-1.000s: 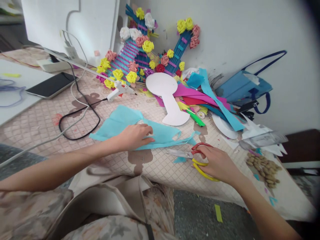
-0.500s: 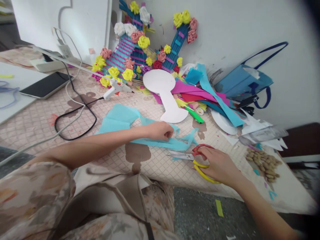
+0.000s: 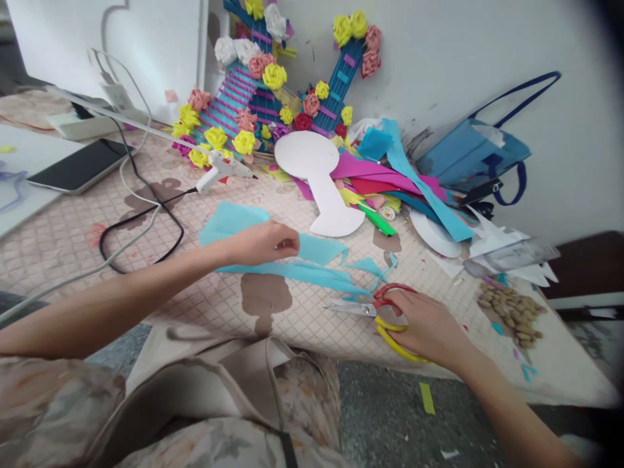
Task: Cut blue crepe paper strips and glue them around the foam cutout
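My left hand (image 3: 260, 242) is closed in a pinch on a sheet of light blue paper (image 3: 316, 250) and holds part of it lifted off the table. Cut strips of that paper trail to the right, toward the scissors. My right hand (image 3: 426, 323) rests on the table near its front edge, fingers through the red and yellow handles of a pair of scissors (image 3: 370, 307). The blades lie flat, nearly closed, and point left.
A white glue gun (image 3: 221, 170) with a black cable lies behind the paper. A white paddle-shaped cutout (image 3: 319, 175), coloured paper scraps, flower-covered craft pieces (image 3: 253, 97), a blue bag (image 3: 468, 166), a phone (image 3: 80, 168) and a heap of nuts (image 3: 509, 313) surround the work area.
My left hand went right along the blue paper, then drew back left and lifted it in a pinch. My right hand stayed on the scissors.
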`<state>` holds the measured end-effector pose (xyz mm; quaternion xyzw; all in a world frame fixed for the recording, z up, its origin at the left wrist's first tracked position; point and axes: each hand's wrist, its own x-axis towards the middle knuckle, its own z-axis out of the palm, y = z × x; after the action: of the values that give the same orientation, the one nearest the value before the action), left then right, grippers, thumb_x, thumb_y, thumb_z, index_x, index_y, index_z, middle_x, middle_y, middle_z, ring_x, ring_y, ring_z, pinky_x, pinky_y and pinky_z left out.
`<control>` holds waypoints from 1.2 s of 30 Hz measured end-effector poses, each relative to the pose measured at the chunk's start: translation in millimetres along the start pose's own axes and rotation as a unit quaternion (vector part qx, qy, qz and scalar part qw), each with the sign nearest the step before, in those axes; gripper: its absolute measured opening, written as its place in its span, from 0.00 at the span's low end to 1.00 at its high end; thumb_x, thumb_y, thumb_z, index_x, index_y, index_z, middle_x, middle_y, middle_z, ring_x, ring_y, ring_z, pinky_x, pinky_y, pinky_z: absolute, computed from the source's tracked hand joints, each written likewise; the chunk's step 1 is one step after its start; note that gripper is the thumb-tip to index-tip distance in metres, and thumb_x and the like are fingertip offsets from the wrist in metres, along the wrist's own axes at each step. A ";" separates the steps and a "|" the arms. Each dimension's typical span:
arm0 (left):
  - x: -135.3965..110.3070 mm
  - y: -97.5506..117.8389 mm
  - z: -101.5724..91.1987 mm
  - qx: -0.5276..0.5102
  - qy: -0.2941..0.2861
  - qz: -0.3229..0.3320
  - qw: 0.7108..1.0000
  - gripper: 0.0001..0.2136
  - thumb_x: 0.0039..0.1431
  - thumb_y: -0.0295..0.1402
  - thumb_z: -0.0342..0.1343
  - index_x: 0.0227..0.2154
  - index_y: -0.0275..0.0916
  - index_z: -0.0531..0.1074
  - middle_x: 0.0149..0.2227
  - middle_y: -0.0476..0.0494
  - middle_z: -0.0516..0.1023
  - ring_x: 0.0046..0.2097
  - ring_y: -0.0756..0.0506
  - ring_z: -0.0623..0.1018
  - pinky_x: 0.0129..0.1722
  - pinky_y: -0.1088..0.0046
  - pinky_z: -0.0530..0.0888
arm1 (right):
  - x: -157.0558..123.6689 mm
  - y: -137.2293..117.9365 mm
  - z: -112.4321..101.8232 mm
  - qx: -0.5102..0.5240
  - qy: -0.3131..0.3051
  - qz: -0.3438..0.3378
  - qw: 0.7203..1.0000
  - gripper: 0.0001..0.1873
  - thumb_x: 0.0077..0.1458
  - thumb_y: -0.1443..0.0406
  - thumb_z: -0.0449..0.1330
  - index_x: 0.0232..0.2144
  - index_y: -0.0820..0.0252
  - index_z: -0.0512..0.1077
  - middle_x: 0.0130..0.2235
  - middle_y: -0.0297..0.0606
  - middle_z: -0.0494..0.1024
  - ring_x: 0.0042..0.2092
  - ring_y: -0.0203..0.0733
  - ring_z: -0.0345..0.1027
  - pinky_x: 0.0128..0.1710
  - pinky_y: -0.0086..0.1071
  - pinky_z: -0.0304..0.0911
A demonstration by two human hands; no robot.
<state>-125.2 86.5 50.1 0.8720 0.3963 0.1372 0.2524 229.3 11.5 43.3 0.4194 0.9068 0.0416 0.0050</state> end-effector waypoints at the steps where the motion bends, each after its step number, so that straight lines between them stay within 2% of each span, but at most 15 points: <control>1: -7.5 -0.5 0.4 0.003 -0.010 -0.010 1.000 0.08 0.60 0.32 0.50 0.33 0.37 0.74 0.32 0.48 0.77 0.33 0.50 0.74 0.32 0.77 0.67 | 1.0 -1.4 -0.7 -0.002 0.001 0.000 1.000 0.14 0.49 0.59 0.60 0.37 0.57 0.66 0.39 0.40 0.78 0.39 0.46 0.73 0.37 0.37 0.65; 5: -29.7 3.3 12.5 0.033 0.025 0.008 0.999 0.10 0.57 0.34 0.55 0.41 0.38 0.70 0.43 0.44 0.73 0.43 0.45 0.73 0.41 0.71 0.69 | 4.0 -4.0 -3.1 -0.009 0.000 -0.001 1.000 0.13 0.49 0.59 0.60 0.37 0.57 0.66 0.39 0.40 0.78 0.39 0.46 0.73 0.37 0.37 0.65; 8: -39.7 8.4 25.0 0.113 0.056 0.036 0.991 0.09 0.56 0.30 0.56 0.40 0.38 0.69 0.45 0.41 0.70 0.46 0.43 0.71 0.46 0.65 0.67 | 4.5 -3.4 -4.4 -0.012 -0.004 -0.004 1.000 0.14 0.49 0.59 0.60 0.38 0.57 0.66 0.40 0.39 0.77 0.40 0.47 0.72 0.38 0.37 0.65; 12: -45.2 10.2 35.9 0.218 0.070 0.046 0.972 0.04 0.61 0.27 0.50 0.36 0.37 0.69 0.39 0.41 0.71 0.41 0.43 0.70 0.41 0.66 0.66 | 5.2 -3.3 -5.2 -0.016 0.001 -0.003 1.000 0.15 0.48 0.58 0.61 0.38 0.57 0.66 0.39 0.39 0.77 0.39 0.47 0.72 0.38 0.37 0.65; 17: -44.6 9.6 38.2 0.263 0.067 0.074 0.960 0.10 0.65 0.26 0.44 0.31 0.36 0.69 0.33 0.42 0.71 0.37 0.45 0.70 0.39 0.67 0.66 | 10.1 -7.4 -3.7 -0.016 0.008 -0.008 1.000 0.14 0.50 0.57 0.60 0.37 0.57 0.66 0.39 0.40 0.78 0.39 0.47 0.72 0.38 0.37 0.65; 23: -48.5 5.7 36.6 0.262 0.110 0.154 0.946 0.15 0.67 0.25 0.37 0.36 0.36 0.70 0.40 0.38 0.74 0.39 0.44 0.71 0.39 0.65 0.68 | 17.0 -9.0 0.5 -0.041 0.024 0.008 0.999 0.14 0.52 0.56 0.58 0.38 0.58 0.67 0.38 0.41 0.78 0.39 0.48 0.73 0.38 0.38 0.65; 27: -56.3 0.2 39.5 0.203 0.082 0.196 0.956 0.13 0.67 0.26 0.40 0.38 0.38 0.71 0.40 0.38 0.74 0.40 0.44 0.73 0.41 0.66 0.69 | 10.0 -2.6 2.0 -0.073 0.025 0.024 0.997 0.13 0.52 0.56 0.57 0.36 0.58 0.68 0.38 0.43 0.78 0.38 0.49 0.73 0.36 0.39 0.64; 32: -62.1 3.1 39.9 0.130 0.031 0.194 0.972 0.11 0.66 0.28 0.44 0.42 0.39 0.71 0.43 0.39 0.74 0.43 0.45 0.73 0.43 0.68 0.70 | -8.0 4.6 -2.4 -0.074 0.007 0.009 0.997 0.13 0.51 0.56 0.58 0.37 0.57 0.68 0.38 0.41 0.78 0.38 0.48 0.73 0.37 0.38 0.64; 36: -62.3 5.9 34.4 0.111 -0.012 0.177 0.978 0.12 0.64 0.24 0.44 0.44 0.39 0.71 0.45 0.39 0.73 0.44 0.46 0.73 0.42 0.71 0.69 | -16.6 3.6 -9.8 -0.065 -0.018 0.008 0.998 0.13 0.51 0.55 0.59 0.36 0.56 0.68 0.37 0.39 0.78 0.37 0.48 0.72 0.35 0.38 0.64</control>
<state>-146.8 24.4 22.1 0.9528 0.2449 0.1239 0.1301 242.4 0.6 53.0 0.4265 0.8984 0.0932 0.0481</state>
